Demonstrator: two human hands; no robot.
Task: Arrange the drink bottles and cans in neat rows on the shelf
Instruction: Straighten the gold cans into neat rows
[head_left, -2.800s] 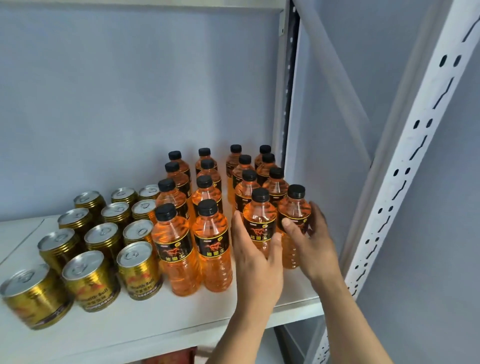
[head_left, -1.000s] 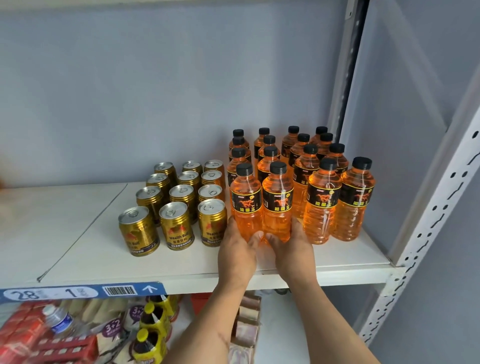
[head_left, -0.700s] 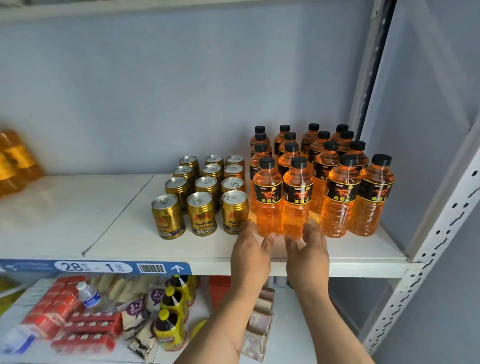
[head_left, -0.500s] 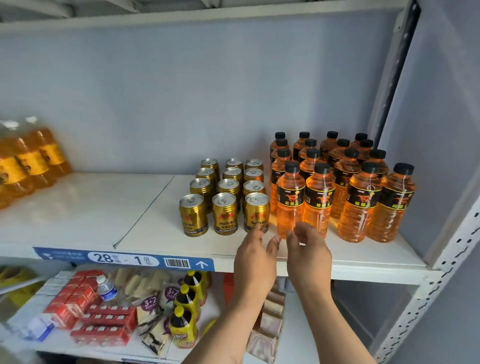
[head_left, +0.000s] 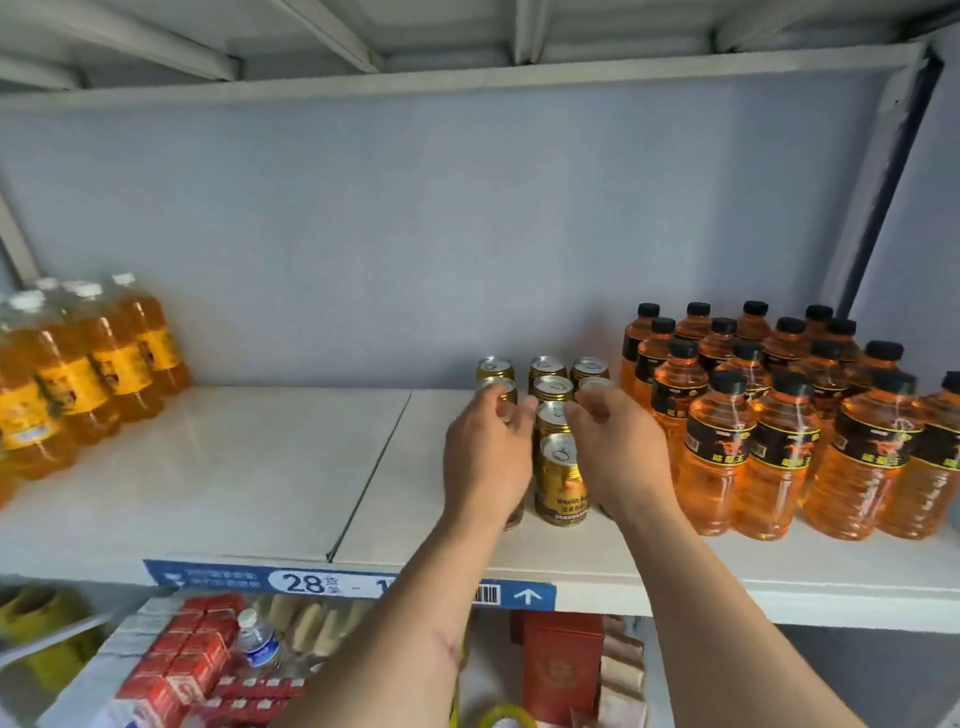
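Gold cans (head_left: 561, 483) stand in three columns on the white shelf (head_left: 234, 467), middle right. My left hand (head_left: 488, 462) lies over the left column, its fingers reaching a can top further back. Over the right column is my right hand (head_left: 618, 457), fingers loosely curled; the cans under both hands are mostly hidden. The middle column shows between the hands. Orange bottles with black caps (head_left: 717, 457) stand in several rows right of the cans, touching neither hand.
Larger orange bottles with yellow labels (head_left: 67, 374) stand at the shelf's far left, with bare shelf between them and the cans. A blue price strip (head_left: 311, 582) runs along the front edge. Red packs and a water bottle (head_left: 182, 665) lie on the lower shelf.
Both hands left the front orange bottles, drew back, then moved left and up onto the gold cans. The view pulled back and panned left, showing the yellow-label bottles.
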